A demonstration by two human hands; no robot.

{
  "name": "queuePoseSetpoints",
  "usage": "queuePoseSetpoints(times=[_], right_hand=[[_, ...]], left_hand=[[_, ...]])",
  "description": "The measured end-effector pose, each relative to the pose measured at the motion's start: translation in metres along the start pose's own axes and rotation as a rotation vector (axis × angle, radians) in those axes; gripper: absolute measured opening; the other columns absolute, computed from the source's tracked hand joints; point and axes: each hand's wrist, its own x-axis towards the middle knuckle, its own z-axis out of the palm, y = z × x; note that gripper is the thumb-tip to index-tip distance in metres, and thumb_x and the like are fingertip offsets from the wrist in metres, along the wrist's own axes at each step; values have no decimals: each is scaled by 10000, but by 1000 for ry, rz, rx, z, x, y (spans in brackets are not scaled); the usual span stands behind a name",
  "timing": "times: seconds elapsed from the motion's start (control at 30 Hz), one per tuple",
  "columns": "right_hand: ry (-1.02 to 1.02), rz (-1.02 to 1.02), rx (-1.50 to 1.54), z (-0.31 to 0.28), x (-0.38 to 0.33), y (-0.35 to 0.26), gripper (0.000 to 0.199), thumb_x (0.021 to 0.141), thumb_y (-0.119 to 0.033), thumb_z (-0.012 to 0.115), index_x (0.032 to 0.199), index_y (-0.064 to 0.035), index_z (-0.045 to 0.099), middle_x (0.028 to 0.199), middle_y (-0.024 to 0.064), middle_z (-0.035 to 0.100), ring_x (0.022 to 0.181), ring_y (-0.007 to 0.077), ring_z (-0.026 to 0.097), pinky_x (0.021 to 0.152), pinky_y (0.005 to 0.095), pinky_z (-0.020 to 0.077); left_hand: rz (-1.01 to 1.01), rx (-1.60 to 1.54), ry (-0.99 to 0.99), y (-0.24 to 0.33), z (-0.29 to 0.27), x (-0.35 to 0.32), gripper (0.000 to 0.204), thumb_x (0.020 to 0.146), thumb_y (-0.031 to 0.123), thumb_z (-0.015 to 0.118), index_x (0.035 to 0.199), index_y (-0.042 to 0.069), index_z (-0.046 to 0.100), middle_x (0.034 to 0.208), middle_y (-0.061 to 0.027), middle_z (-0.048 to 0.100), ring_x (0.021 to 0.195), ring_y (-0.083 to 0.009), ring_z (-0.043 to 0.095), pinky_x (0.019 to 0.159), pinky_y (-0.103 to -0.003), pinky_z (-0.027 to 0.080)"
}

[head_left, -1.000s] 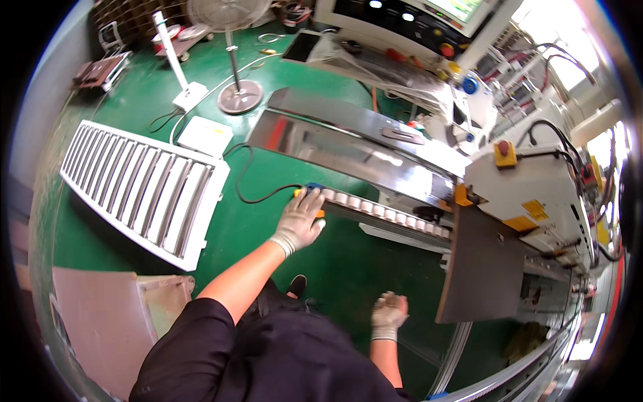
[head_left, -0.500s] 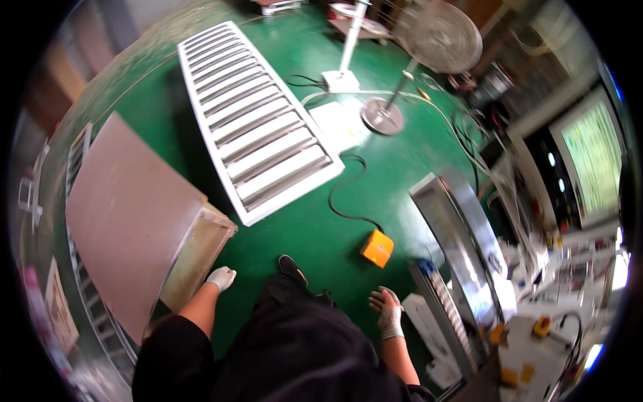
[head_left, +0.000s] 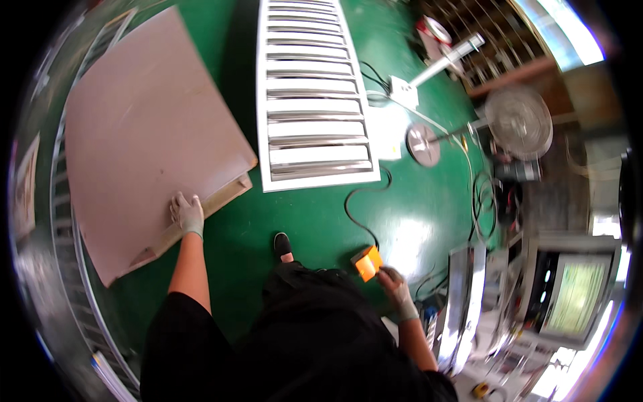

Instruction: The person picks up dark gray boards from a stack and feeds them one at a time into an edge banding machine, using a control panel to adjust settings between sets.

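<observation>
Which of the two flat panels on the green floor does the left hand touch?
The left hand rests on the plain pinkish board, at its near edge. The other panel, the white slatted grille, lies untouched to the right.

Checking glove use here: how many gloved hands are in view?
2. The left hand rests on the edge of the pinkish flat panel; the right hand is at the orange box on the green floor.

Green floor (head_left: 415, 221), board stack (head_left: 140, 134) at ten o'clock, white slatted panel (head_left: 311, 94) at twelve, fan base (head_left: 423, 144) at two, black cable (head_left: 358, 208) near centre.
</observation>
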Motion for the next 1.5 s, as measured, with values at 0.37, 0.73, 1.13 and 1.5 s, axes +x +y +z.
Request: queuePoseSetpoints(times=[0.37, 0.73, 1.13, 1.5], right_hand=[[-432, 410, 671, 42, 196, -61, 397, 945, -298, 594, 1219, -12, 583, 1061, 106, 672, 927, 186, 646, 808, 320, 514], [-97, 82, 640, 213, 486, -134, 605, 913, -231, 662, 1396, 29, 405, 1356, 199, 493, 1219, 282, 504, 1027, 348, 401], [107, 358, 104, 221, 479, -215, 489, 983, -534, 390, 977, -69, 543, 887, 232, 632, 829, 446, 604, 706, 511, 454], [135, 482, -3, 254, 496, -297, 484, 991, -515, 362, 917, -56, 495, 778, 219, 597, 774, 462, 577, 674, 524, 437]], left_hand=[[-184, 195, -411, -59, -58, 10, 877, 942, 634, 334, 1559, 114, -11, 1619, -153, -93, 1480, -398, -81, 1167, -568, 14], [-124, 38, 37, -123, -49, 27, 687, 882, 469, 556, 1402, 46, 410, 1499, -194, 328, 1406, -393, 250, 1174, -547, 100], [-120, 96, 173, -147, -79, 78, 752, 832, 456, 566, 1410, 3, 401, 1469, -237, 361, 1380, -433, 282, 1152, -607, 138], [-31, 95, 133, -197, -102, 162, 749, 788, 449, 596, 1350, -16, 426, 1425, -262, 371, 1335, -470, 309, 1108, -642, 186]])
